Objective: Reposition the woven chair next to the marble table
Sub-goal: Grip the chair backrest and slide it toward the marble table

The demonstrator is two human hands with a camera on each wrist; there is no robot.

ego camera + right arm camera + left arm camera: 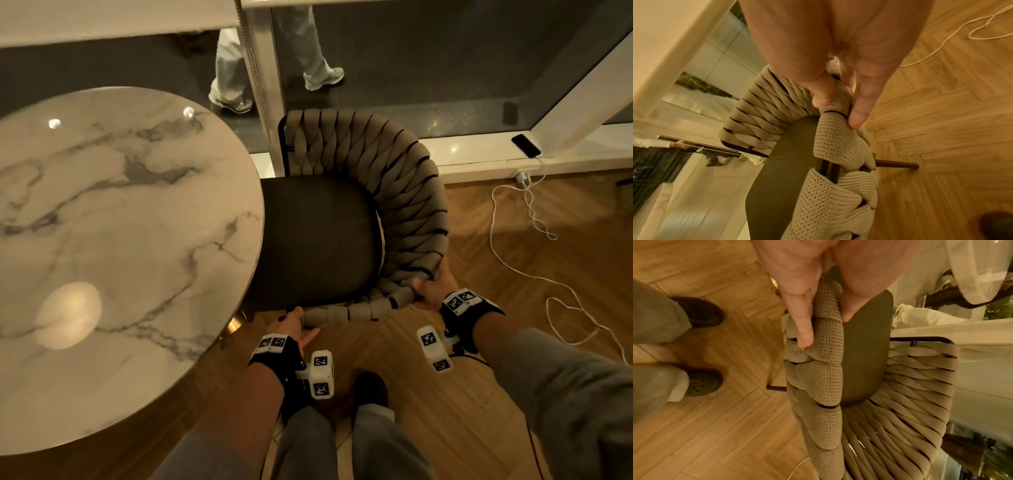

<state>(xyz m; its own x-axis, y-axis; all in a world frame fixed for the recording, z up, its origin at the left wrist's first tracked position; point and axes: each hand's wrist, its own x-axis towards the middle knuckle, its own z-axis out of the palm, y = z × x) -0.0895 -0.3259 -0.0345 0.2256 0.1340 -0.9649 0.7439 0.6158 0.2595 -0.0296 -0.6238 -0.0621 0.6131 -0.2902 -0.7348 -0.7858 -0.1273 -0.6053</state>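
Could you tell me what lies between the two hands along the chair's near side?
In the head view, only the braided rim of the chair spans from the left hand to the right hand.

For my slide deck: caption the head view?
Both hands, left and right, grip the woven chair beside the marble table.

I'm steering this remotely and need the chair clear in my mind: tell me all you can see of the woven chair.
The woven chair has a curved back and arms of thick taupe braided cord on a dark frame, and a dark seat tucked partly under the marble table. It stands on wood flooring. The left hand and right hand grip its nearest woven rim.
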